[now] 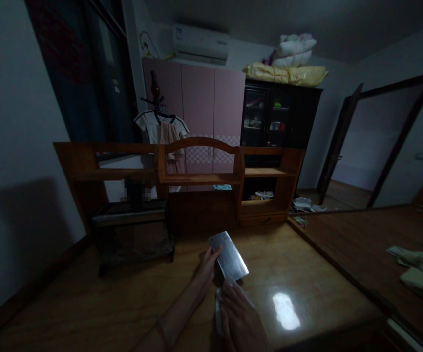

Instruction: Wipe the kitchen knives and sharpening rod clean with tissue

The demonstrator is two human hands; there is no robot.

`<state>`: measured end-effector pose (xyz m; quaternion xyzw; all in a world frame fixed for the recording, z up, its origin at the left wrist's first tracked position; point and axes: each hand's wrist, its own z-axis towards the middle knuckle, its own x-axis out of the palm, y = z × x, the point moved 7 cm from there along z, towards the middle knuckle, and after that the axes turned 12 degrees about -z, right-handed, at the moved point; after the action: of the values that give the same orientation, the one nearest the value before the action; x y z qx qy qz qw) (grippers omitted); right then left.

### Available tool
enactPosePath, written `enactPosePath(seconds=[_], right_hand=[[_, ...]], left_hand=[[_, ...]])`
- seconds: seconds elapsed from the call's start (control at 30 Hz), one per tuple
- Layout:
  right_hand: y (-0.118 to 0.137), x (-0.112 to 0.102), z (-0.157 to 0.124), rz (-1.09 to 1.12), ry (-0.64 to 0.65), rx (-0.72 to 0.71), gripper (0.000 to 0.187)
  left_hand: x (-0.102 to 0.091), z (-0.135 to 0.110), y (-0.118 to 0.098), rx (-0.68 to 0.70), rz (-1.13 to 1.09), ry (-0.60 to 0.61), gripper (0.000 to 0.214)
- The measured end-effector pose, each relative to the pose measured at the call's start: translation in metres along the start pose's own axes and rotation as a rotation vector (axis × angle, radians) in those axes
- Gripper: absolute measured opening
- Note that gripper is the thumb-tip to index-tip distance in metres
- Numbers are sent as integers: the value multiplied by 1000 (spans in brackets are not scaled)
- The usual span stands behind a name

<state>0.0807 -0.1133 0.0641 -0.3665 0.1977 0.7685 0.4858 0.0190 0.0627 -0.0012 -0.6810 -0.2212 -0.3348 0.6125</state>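
A shiny silver cleaver (pixel 229 256) with a broad rectangular blade is held at a slant above the wooden desktop. A small dark spot shows near its far left corner. My left hand (pixel 208 264) grips the blade's left edge, thumb on the upper face and fingers underneath. My right hand (pixel 239 310) is closed at the near end of the cleaver, over a thin white cloth or tissue (pixel 218 313). Those fingers and the cloth hide the near end, so the handle cannot be made out.
A wooden shelf unit (pixel 200 180) rises along the desktop's (pixel 141 303) back. A dark glass-fronted box (pixel 134 239) stands at the left. Pale green cloth (pixel 422 274) lies on the brown surface to the right. A bright light reflection (pixel 285 311) falls on the desktop beside my right hand.
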Motion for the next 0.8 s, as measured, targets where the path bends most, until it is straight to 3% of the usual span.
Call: enactPosePath(seconds=[0.37, 0.53, 0.63, 0.73, 0.8], right_hand=[[-3, -3, -1, -43, 34, -58, 41], [-9, -11, -1, 80, 94, -52, 41], [-20, -15, -2, 300, 124, 120, 35], [-45, -14, -9, 537, 156, 489, 45], [-64, -19, -15, 610, 88, 684, 51]], left_hand=[[1, -1, 0, -8, 15, -33, 42], [3, -3, -3, -9, 6, -31, 42], [4, -3, -3, -5, 10, -23, 41], [4, -1, -3, -1, 5, 1, 40], [3, 1, -1, -3, 4, 10, 41]])
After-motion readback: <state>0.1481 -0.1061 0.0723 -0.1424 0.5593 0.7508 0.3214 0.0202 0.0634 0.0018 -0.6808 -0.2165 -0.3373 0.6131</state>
